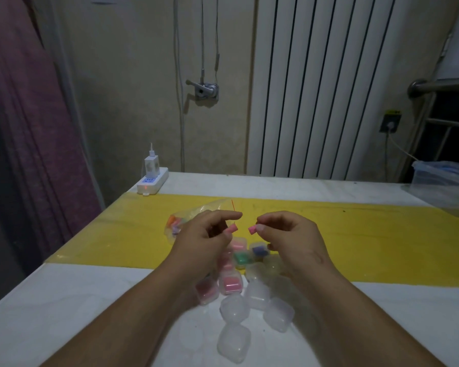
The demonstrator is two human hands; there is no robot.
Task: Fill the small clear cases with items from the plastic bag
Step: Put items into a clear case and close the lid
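Cases: small clear cases (235,308) lay clustered on the tabletop (90,308) below the raised hands; several near the yellow strip held pink, green and blue-purple pieces, while those nearer the person looked unfilled.
Pink pieces: two small pink pieces were held in the air above the cases, just apart from each other, one piece (233,229) on the left and one piece (252,230) on the right.
Left hand: the left hand (207,234) pinched its pink piece at the fingertips, index finger stretched forward over it, the other fingers curled.
Right hand: the right hand (289,234) pinched the other pink piece between thumb and fingertips, the remaining fingers curled under.
Plastic bag: a clear plastic bag (196,215) with a red line at its mouth lay on the yellow strip (355,234) just beyond the left hand, with orange, pink and purple pieces visible inside.
Tabletop edges: a white power strip (153,182) with a charger plugged in sat at the far left corner; a clear lidded container (443,178) stood at the far right.
Background: a white ribbed radiator (321,86) rose behind the tabletop, and a purple cloth (24,128) hung at left.
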